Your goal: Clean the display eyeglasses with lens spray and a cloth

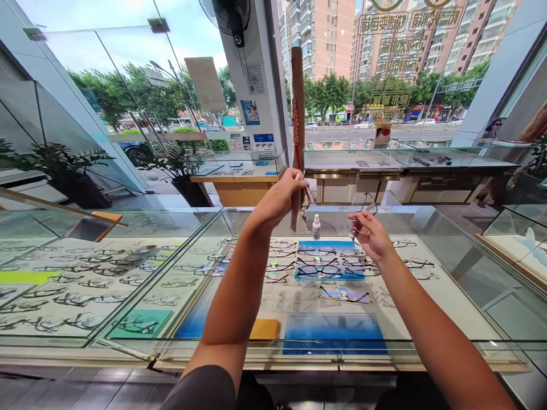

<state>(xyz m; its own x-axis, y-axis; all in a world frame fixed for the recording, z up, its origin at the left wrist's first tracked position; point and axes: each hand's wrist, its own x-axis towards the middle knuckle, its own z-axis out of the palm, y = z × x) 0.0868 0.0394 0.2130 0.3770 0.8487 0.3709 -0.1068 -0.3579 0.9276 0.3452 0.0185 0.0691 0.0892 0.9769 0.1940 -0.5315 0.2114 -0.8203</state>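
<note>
My left hand (287, 192) is raised over the far side of a glass display case, its fingers pinched on a beige cloth (301, 210) that hangs down. To the right, my right hand (371, 233) is closed on a thin-framed pair of eyeglasses (366, 196); the frame stands up above the fingers and looks faint against the background. Between the two hands a small white bottle (316, 228) stands upright on the glass top. Below my hands, inside the case, several eyeglasses (318, 269) lie in rows, some on a blue card (303, 246).
The glass case (342, 345) spans the space before me. More eyeglasses (81, 299) fill the case at left. Inside lie a blue sheet (333, 333) and an orange-yellow box (264, 329). Beyond stand a wooden post (298, 85), further showcases (354, 155) and potted plants (183, 165).
</note>
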